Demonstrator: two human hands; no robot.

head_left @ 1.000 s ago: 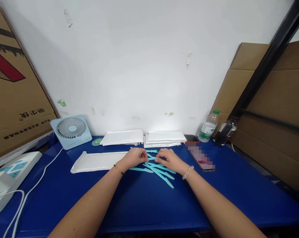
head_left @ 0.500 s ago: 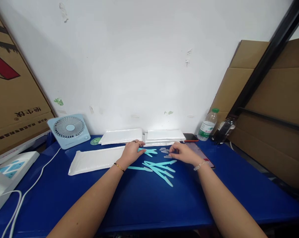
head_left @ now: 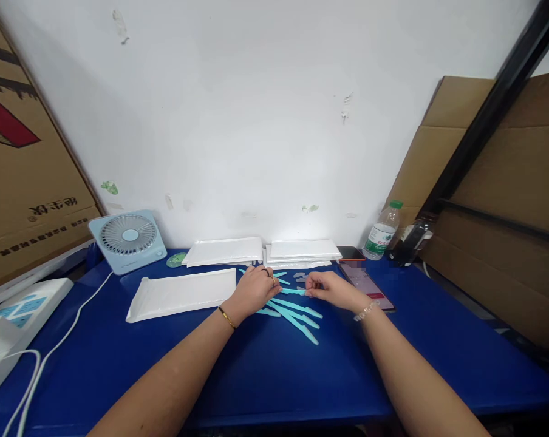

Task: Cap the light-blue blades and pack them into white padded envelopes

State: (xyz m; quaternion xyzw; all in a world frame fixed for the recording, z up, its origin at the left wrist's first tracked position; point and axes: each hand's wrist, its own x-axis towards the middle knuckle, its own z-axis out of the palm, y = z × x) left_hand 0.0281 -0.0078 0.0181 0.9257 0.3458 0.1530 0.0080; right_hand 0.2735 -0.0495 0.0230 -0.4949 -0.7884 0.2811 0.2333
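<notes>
My left hand pinches the handle end of a turquoise eyebrow razor above the middle of the table. At the razor's other end, the fingertips of my right hand are closed; whether a small clear cap is between them is hidden. Below the hands, several more turquoise eyebrow razors lie fanned out, blade ends to the right. Others poke out behind my left hand. Small clear plastic caps lie just beyond my right fingertips.
White padded envelopes lie left of the hands, with more stacked along the wall. A phone, a water bottle and a dark bottle stand or lie right. A blue fan and power strip are left.
My left hand has shifted right and taken hold of one razor from the fan. My right hand has moved slightly left, from the clear caps to that razor's end.
</notes>
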